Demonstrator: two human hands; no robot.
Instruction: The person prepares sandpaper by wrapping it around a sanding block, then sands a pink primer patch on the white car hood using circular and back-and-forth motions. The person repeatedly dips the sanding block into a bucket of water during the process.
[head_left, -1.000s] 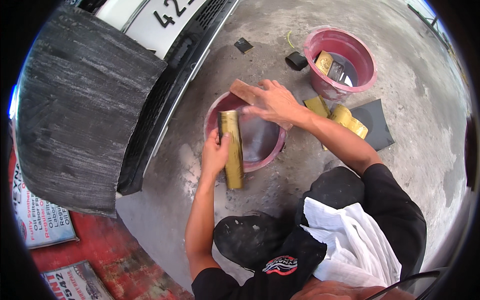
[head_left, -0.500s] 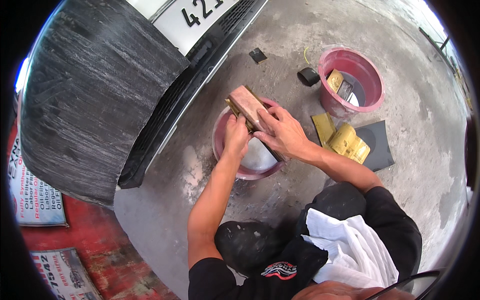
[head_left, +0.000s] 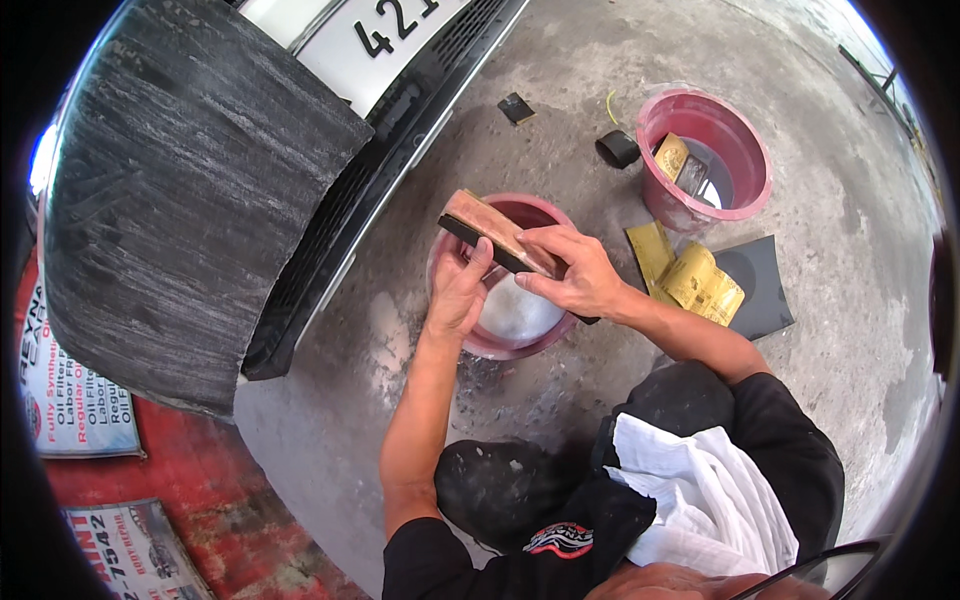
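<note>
While both hands are gripping it, a reddish-brown sanding block [head_left: 501, 222] is lying slantwise over the near pink basin [head_left: 508, 351].

As the right hand [head_left: 583, 272] is clamping the lower-right end — fingers on top, thumb along the near side — the left hand [head_left: 458, 292] is holding from the lower left, its thumb pressing the black sandpaper [head_left: 487, 244] along the block's near edge; its other fingers are mostly hiding underneath. From the left hand, the block is lying up and to the right; the right hand is sitting nearer its lower-right end. Its long axis is running upper left to lower right, its free end pointing toward the scuffed dark bumper [head_left: 200, 210] — well apart from it.
</note>
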